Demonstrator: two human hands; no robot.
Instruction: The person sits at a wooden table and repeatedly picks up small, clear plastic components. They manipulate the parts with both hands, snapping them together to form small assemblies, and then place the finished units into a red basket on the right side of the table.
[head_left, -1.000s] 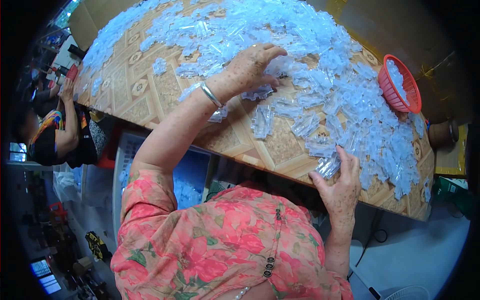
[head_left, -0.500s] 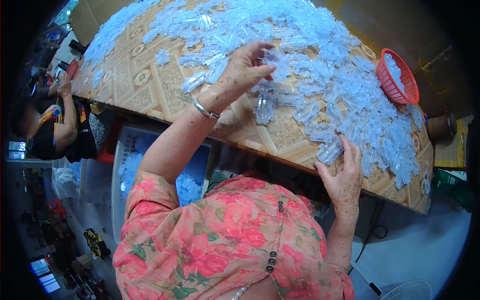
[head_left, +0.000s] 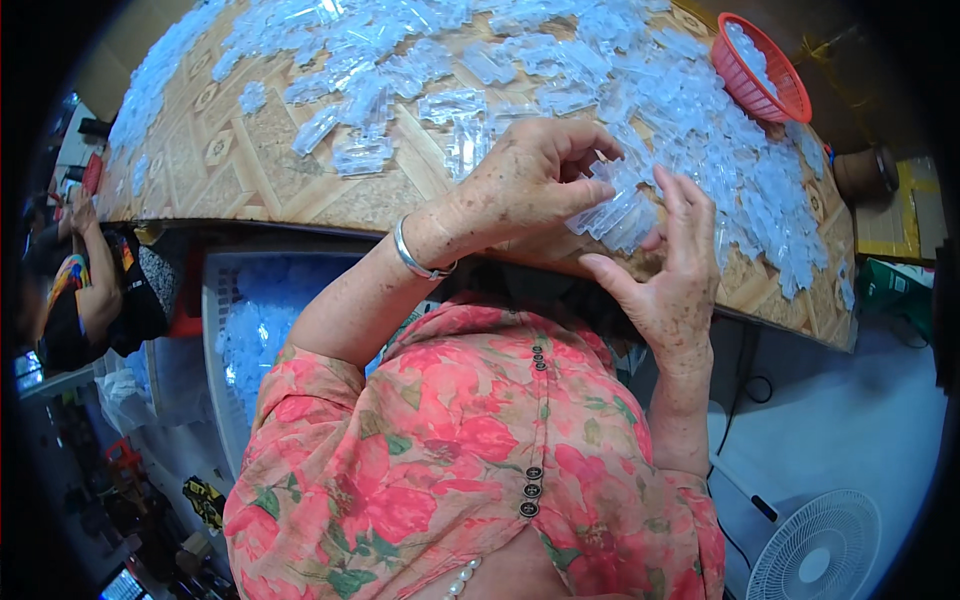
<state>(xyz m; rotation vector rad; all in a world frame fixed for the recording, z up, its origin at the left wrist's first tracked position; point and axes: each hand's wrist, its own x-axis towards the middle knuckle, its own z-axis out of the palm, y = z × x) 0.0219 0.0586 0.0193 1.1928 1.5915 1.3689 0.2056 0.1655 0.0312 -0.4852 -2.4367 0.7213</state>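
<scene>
My left hand, with a silver bracelet on its wrist, reaches in from the left with thumb and fingers pinched. A clear plastic piece shows at its fingertips. Just below, more clear ribbed plastic pieces lie close together near the table's front edge. Beside their right side is my right hand, thumb and fingers apart. Its fingertips come close to these pieces; whether they touch is hard to see. Loose clear pieces lie left of my hands, with a large heap beyond.
A red plastic basket with clear pieces stands at the table's far right. Under the front edge, a white crate holds more pieces. Another person works at the left end. A white fan stands at lower right.
My left hand has come nearer and to the right, bringing its clear piece beside my right hand. My right hand's fingers have spread. The whole view has shifted.
</scene>
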